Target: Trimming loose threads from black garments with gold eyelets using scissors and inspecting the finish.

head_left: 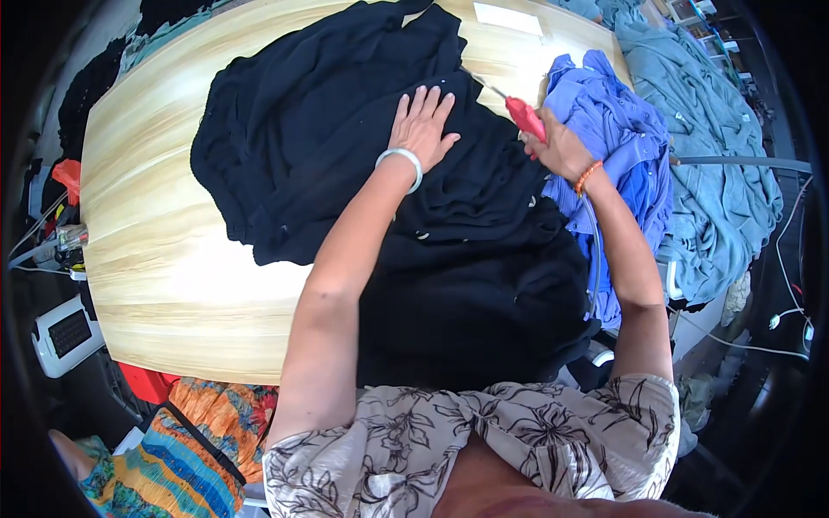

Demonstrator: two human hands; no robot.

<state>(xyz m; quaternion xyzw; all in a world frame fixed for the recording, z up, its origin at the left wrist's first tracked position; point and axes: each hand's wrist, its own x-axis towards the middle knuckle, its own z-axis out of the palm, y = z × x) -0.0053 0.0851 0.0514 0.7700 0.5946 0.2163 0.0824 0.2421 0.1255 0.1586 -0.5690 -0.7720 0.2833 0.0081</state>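
Note:
A black garment (319, 147) with gathered edges is spread over the wood-grain table (147, 216), and its near part bunches up toward my body. My left hand (420, 129) lies flat on the cloth, fingers stretched out and slightly spread, holding nothing. In my right hand (563, 148) is a red air blow gun (525, 118) with a thin metal nozzle. The nozzle points up and left, toward the garment's far right edge. From below this hand a thin tube (596, 250) runs down beside my forearm.
Purple-blue garments (604, 104) are heaped at the table's right side, against my right forearm. Beyond them hangs a large pile of grey-green cloth (699, 173), crossed by a grey pipe (743, 161). A white rectangle (508, 18) lies at the far edge. Another person in patterned clothing (177, 462) is at lower left.

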